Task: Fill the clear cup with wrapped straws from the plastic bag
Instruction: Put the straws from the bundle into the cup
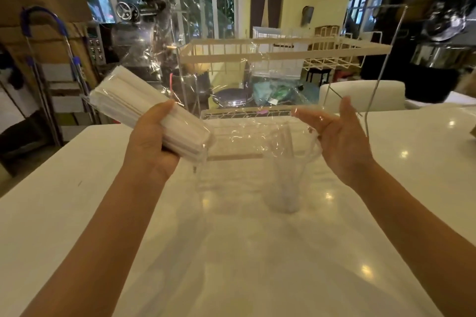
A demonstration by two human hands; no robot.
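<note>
My left hand (152, 147) grips a thick bundle of white wrapped straws (134, 103), tilted up to the left above the table. The clear plastic bag (239, 134) stretches from the bundle's lower end across to my right hand (340, 139), whose fingers are spread and touch the bag's loose end. Below the bag, the clear cup (286, 183) stands upright on the white table (257, 252); it is seen through the film and looks to hold a few straws, though this is hard to tell.
A white wire dish rack (283, 51) stands at the table's far edge, right behind the bag. A thin metal rod (383, 64) rises beside my right hand. A white chair back (363, 94) sits beyond. Machines and a folded ladder (51, 59) line the left wall.
</note>
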